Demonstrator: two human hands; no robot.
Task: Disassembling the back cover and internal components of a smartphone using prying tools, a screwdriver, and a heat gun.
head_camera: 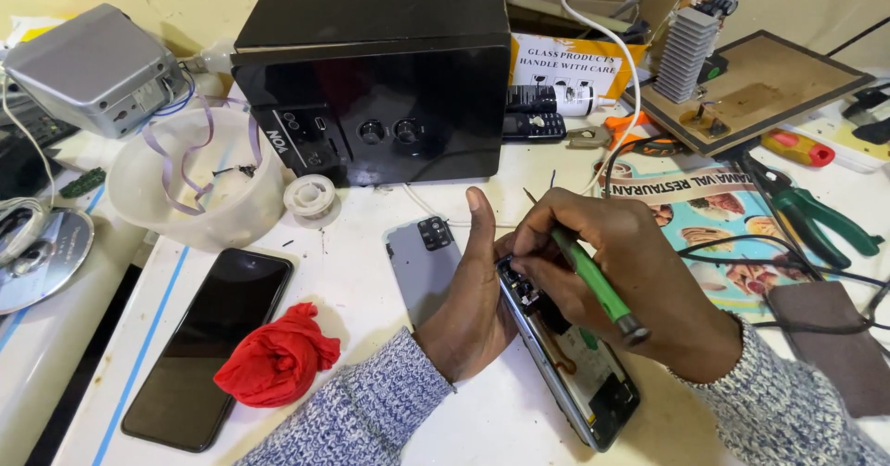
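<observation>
Opened phone (579, 373) nearest, on white table (352, 271), long axis running from near right to far left, open side up, innards showing. Left hand (473, 308) steadies its far end, thumb up, fingers curled at edge. Right hand (630, 280) closed on green screwdriver (593, 280), tip at phone's top end. Black phone (209, 345) and red cloth (276, 355) to left. Grey back cover (422, 262) just beyond left hand. Farther left, white bowl (199, 188) holds purple ribbon cable (190, 155). Black box (371, 67) at back.
</observation>
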